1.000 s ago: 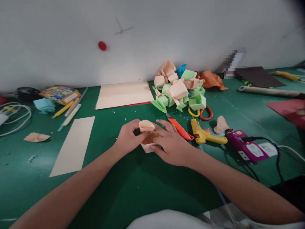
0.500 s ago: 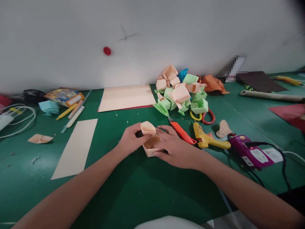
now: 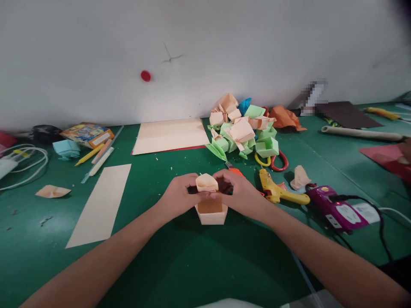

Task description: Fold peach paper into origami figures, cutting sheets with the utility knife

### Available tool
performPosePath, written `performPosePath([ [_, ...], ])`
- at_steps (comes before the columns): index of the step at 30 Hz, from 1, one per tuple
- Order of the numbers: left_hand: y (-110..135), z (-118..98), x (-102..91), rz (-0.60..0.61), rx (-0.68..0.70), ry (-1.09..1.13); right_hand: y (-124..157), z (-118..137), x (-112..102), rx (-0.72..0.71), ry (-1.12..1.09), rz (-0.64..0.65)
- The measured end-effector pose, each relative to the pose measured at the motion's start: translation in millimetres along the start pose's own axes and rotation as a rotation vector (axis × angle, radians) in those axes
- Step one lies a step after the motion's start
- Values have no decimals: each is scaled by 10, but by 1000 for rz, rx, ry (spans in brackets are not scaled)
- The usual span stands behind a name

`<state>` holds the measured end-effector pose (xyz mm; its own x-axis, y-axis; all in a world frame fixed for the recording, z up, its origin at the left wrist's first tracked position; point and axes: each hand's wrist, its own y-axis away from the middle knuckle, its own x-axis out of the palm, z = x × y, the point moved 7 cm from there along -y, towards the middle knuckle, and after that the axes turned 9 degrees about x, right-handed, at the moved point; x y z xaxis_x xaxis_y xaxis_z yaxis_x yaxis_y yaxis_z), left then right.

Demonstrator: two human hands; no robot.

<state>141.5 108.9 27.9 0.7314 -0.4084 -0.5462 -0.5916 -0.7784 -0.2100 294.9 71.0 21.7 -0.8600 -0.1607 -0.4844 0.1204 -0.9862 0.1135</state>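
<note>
Both my hands meet over a small peach folded paper box (image 3: 211, 212) on the green table (image 3: 180, 265). My left hand (image 3: 178, 199) pinches the raised flap at the box's far side from the left. From the right, my right hand (image 3: 237, 192) curls its fingers onto the same flap. The box's open top shows a darker inside. An orange utility knife (image 3: 236, 170) lies just behind my right hand, mostly hidden.
A pile of folded green and peach paper pieces (image 3: 245, 128) sits behind, with scissors (image 3: 276, 161) beside it. A yellow glue gun (image 3: 279, 192) and a purple tool (image 3: 334, 207) with a black cord lie right. Peach paper sheets (image 3: 101, 203) lie left.
My right hand lifted off the box's side and came to the flap. The box now faces me squarely, a little nearer. The view shifted slightly downward.
</note>
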Motion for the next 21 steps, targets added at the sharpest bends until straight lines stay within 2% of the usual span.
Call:
performPosePath([
  [4, 21, -92, 12, 61, -34, -215, -4, -18, -9, 10, 131, -60],
  [9, 20, -45, -46, 129, -120, -85, 4, -17, -73, 1, 132, -137],
  [13, 22, 3, -107, 145, -175, -148, 6, 6, -44, -14, 92, -111],
  [21, 37, -76, -71, 80, -83, -313, 53, 123, 49, -109, 88, -9],
])
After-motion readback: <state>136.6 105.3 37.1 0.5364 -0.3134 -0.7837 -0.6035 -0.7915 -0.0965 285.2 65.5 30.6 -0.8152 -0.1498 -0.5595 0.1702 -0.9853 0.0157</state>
